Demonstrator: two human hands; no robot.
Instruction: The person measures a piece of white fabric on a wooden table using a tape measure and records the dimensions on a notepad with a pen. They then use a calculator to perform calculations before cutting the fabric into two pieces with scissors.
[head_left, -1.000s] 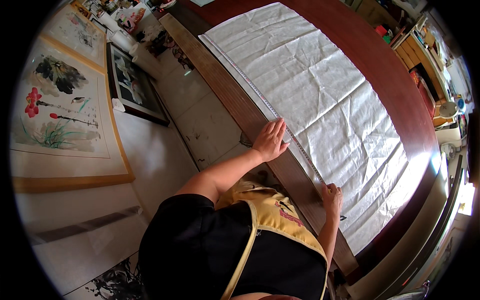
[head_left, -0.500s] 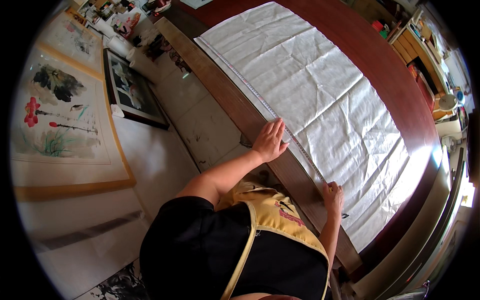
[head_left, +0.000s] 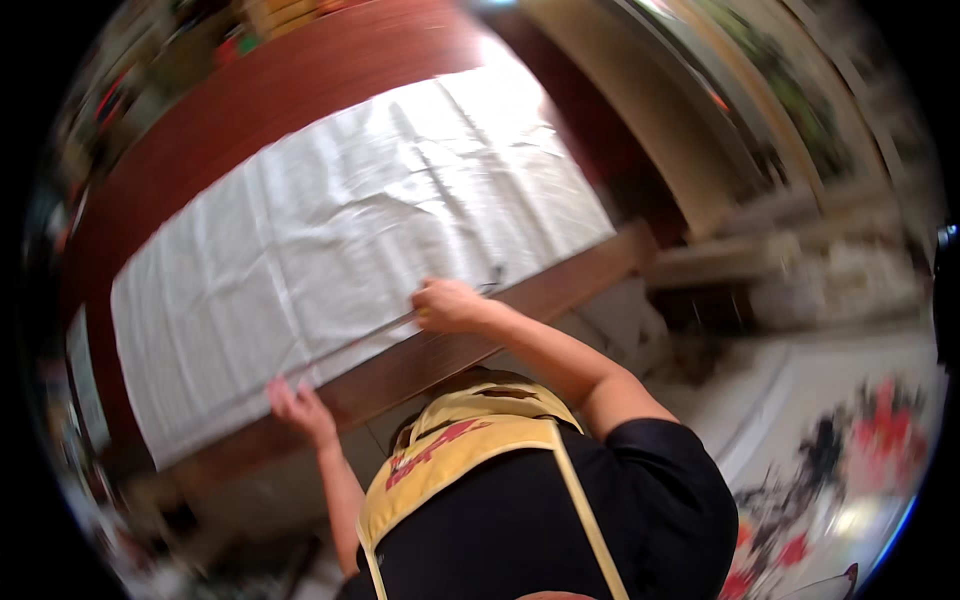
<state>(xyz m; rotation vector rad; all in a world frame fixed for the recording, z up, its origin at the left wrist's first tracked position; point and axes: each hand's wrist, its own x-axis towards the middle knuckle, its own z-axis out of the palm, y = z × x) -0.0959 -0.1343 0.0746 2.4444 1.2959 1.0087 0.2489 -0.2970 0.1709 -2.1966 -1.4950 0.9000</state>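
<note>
A large creased white sheet (head_left: pixel 290 230) lies on the dark red table (head_left: pixel 220 90), along a long brown wooden strip (head_left: pixel 560 285) at the near edge. A thin measuring tape (head_left: pixel 362 342) runs along the sheet near that edge, blurred. My right hand (head_left: pixel 443 304) is closed on the tape's right part, with a small yellowish bit at its fingers. My left hand (head_left: pixel 300 408), fingers apart and smeared by motion, is at the sheet's near edge by the tape's left part. A small dark object (head_left: pixel 492 280), too blurred to name, lies just right of my right hand.
Long boards or frames (head_left: pixel 670 120) stand along the right. A flower painting (head_left: pixel 880 430) is at lower right. Blurred clutter (head_left: pixel 250 40) lines the table's far side, and a pale panel (head_left: pixel 88 375) lies at the table's left end.
My head has swung round to the right, so the sheet now runs across the view and blurs. My left hand's fingers, earlier pressed flat on the tape and wood, are now loosely spread.
</note>
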